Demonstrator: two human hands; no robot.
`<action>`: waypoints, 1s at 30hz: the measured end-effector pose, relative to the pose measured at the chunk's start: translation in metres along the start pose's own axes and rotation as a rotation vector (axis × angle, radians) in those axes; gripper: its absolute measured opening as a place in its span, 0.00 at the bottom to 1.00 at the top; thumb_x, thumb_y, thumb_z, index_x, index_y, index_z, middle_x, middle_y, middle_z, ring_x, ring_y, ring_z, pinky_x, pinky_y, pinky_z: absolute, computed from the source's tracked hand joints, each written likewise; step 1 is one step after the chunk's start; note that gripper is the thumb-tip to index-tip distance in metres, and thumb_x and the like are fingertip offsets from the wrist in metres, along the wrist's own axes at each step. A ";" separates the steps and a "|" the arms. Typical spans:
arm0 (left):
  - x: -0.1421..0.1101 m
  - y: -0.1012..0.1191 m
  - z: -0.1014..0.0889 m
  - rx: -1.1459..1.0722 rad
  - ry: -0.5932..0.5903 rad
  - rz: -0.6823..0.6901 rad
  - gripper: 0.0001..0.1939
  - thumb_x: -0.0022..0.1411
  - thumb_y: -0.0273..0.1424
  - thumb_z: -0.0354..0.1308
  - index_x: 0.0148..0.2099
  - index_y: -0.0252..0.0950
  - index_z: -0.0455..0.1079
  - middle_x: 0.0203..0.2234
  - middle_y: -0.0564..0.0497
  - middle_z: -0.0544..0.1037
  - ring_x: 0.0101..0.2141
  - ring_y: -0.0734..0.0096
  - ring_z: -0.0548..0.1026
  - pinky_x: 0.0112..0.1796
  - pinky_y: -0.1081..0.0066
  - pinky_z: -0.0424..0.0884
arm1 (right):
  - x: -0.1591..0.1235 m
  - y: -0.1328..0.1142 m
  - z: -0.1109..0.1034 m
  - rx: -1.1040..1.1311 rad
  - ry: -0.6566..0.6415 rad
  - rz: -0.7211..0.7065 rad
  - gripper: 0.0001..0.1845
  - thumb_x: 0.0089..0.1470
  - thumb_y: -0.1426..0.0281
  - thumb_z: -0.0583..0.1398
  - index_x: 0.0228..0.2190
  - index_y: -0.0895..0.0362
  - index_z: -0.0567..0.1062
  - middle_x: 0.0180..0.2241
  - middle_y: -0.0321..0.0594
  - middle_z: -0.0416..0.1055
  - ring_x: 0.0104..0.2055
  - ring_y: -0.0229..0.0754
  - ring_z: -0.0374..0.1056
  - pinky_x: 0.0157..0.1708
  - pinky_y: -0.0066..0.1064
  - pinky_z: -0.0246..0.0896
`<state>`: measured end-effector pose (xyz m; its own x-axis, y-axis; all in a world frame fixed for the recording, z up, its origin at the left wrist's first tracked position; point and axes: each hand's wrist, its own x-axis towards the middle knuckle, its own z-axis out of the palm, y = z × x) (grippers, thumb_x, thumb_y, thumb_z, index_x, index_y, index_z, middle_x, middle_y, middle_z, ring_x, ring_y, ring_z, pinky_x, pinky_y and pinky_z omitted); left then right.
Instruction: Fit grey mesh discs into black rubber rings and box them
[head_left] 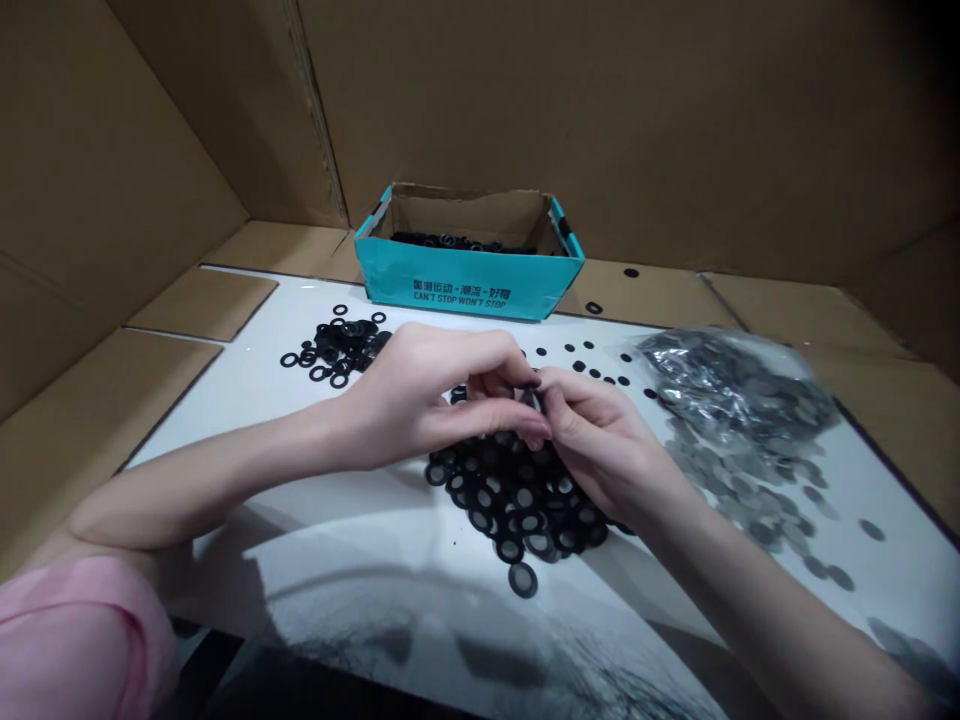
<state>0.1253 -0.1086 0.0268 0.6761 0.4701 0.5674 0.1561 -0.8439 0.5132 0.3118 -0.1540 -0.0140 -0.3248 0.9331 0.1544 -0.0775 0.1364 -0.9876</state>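
Note:
My left hand (442, 395) and my right hand (604, 430) meet above the middle of the table, fingertips almost touching. Between them they pinch a small black ring (534, 398), seen nearly edge-on and mostly covered by the fingers; a greyish part shows at it. Under the hands lies a heap of black rings with pale grey discs in their centres (517, 500). Beyond my left wrist is a smaller pile of open black rings (341, 345). To the right of my right hand, thin grey translucent discs (757, 490) are spread loosely.
A turquoise cardboard box (465, 275) holding black rings stands at the back. A clear plastic bag (739, 385) of grey discs lies at the right. Several small black discs (579, 367) dot the white table (337, 540). Cardboard walls (600, 120) enclose the back and sides.

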 end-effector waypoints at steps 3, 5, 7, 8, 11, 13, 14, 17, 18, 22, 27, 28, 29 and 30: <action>0.001 0.001 0.000 -0.032 -0.011 -0.040 0.09 0.57 0.34 0.65 0.35 0.32 0.72 0.24 0.54 0.79 0.24 0.80 0.76 0.29 0.82 0.70 | 0.000 0.000 0.001 0.026 -0.004 0.022 0.19 0.58 0.55 0.57 0.22 0.54 0.69 0.22 0.34 0.62 0.27 0.37 0.59 0.29 0.30 0.55; 0.001 0.002 0.000 -0.066 -0.014 -0.044 0.12 0.55 0.35 0.66 0.36 0.33 0.73 0.25 0.53 0.80 0.25 0.78 0.77 0.30 0.81 0.71 | 0.000 0.000 0.002 0.056 0.005 0.044 0.20 0.56 0.55 0.58 0.21 0.55 0.68 0.22 0.34 0.62 0.27 0.37 0.60 0.28 0.30 0.56; 0.001 0.001 0.000 -0.068 -0.005 -0.022 0.13 0.53 0.35 0.68 0.38 0.33 0.73 0.26 0.53 0.80 0.26 0.78 0.78 0.31 0.81 0.72 | 0.000 -0.001 0.002 0.088 0.009 0.051 0.20 0.55 0.55 0.59 0.20 0.55 0.67 0.22 0.34 0.62 0.26 0.37 0.60 0.27 0.29 0.56; 0.001 0.001 0.000 -0.052 -0.002 -0.010 0.13 0.53 0.35 0.68 0.38 0.32 0.73 0.26 0.53 0.80 0.26 0.78 0.78 0.31 0.81 0.72 | 0.000 -0.001 0.003 0.103 0.007 0.050 0.20 0.55 0.55 0.59 0.20 0.55 0.68 0.21 0.34 0.61 0.26 0.36 0.60 0.27 0.29 0.56; 0.001 0.001 0.000 0.003 0.012 0.020 0.10 0.56 0.34 0.66 0.37 0.32 0.73 0.25 0.54 0.80 0.26 0.79 0.77 0.30 0.82 0.70 | 0.000 -0.002 0.004 0.138 0.004 0.054 0.20 0.55 0.55 0.60 0.20 0.56 0.68 0.20 0.33 0.60 0.24 0.34 0.57 0.26 0.28 0.55; 0.000 0.001 0.000 0.010 0.009 0.028 0.09 0.57 0.33 0.65 0.36 0.33 0.73 0.26 0.53 0.80 0.26 0.79 0.77 0.30 0.82 0.70 | 0.001 -0.005 0.005 0.163 0.014 0.084 0.20 0.54 0.55 0.60 0.20 0.56 0.67 0.20 0.33 0.59 0.24 0.34 0.56 0.26 0.28 0.55; 0.000 0.001 0.000 0.007 0.006 0.032 0.09 0.57 0.33 0.65 0.37 0.33 0.73 0.27 0.53 0.80 0.26 0.80 0.77 0.31 0.82 0.70 | 0.001 -0.006 0.006 0.182 0.019 0.109 0.20 0.53 0.56 0.61 0.21 0.56 0.67 0.21 0.33 0.58 0.24 0.34 0.55 0.25 0.28 0.55; -0.001 -0.001 0.001 0.014 0.010 0.053 0.09 0.58 0.32 0.65 0.38 0.32 0.72 0.27 0.53 0.80 0.26 0.80 0.76 0.31 0.82 0.69 | 0.001 -0.012 0.009 0.245 0.027 0.188 0.16 0.51 0.56 0.62 0.25 0.55 0.68 0.24 0.34 0.58 0.26 0.35 0.56 0.26 0.28 0.57; -0.001 -0.002 0.002 0.022 0.017 0.066 0.10 0.58 0.32 0.65 0.39 0.31 0.72 0.26 0.53 0.80 0.26 0.81 0.76 0.31 0.82 0.69 | 0.001 -0.013 0.009 0.250 0.026 0.211 0.15 0.51 0.56 0.62 0.27 0.55 0.69 0.25 0.35 0.59 0.27 0.36 0.57 0.27 0.29 0.58; 0.000 -0.002 0.001 0.020 0.028 0.043 0.11 0.58 0.33 0.64 0.38 0.31 0.71 0.25 0.53 0.78 0.26 0.79 0.75 0.30 0.81 0.68 | -0.002 -0.014 0.010 0.172 0.074 0.206 0.12 0.52 0.58 0.61 0.30 0.53 0.70 0.29 0.36 0.62 0.30 0.38 0.60 0.30 0.30 0.61; 0.003 0.001 -0.001 -0.010 -0.115 -0.121 0.14 0.67 0.33 0.51 0.29 0.33 0.65 0.19 0.57 0.69 0.21 0.81 0.64 0.24 0.79 0.60 | -0.007 -0.008 0.009 -0.010 0.171 0.042 0.11 0.55 0.59 0.61 0.31 0.53 0.70 0.29 0.35 0.64 0.31 0.36 0.60 0.31 0.28 0.58; 0.003 0.001 -0.001 -0.029 -0.160 -0.153 0.15 0.67 0.33 0.50 0.28 0.33 0.64 0.18 0.57 0.67 0.20 0.81 0.62 0.24 0.78 0.58 | -0.007 -0.007 0.010 -0.058 0.182 0.017 0.10 0.56 0.60 0.60 0.31 0.54 0.70 0.29 0.35 0.64 0.31 0.36 0.60 0.32 0.28 0.58; 0.003 0.001 -0.001 -0.056 -0.194 -0.182 0.16 0.68 0.32 0.49 0.27 0.33 0.63 0.17 0.57 0.65 0.20 0.81 0.61 0.23 0.78 0.57 | -0.007 -0.008 0.010 -0.105 0.192 -0.002 0.10 0.56 0.60 0.59 0.31 0.54 0.70 0.28 0.35 0.64 0.31 0.36 0.60 0.31 0.28 0.58; 0.004 0.002 -0.001 -0.087 -0.210 -0.204 0.16 0.68 0.32 0.48 0.27 0.33 0.63 0.17 0.57 0.65 0.20 0.81 0.61 0.23 0.78 0.57 | -0.007 -0.008 0.011 -0.147 0.201 -0.019 0.10 0.57 0.61 0.59 0.30 0.55 0.69 0.27 0.34 0.63 0.30 0.35 0.59 0.31 0.28 0.57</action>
<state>0.1273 -0.1081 0.0302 0.7727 0.5562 0.3059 0.2478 -0.7080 0.6613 0.3040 -0.1651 -0.0066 -0.1291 0.9754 0.1787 0.0609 0.1877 -0.9803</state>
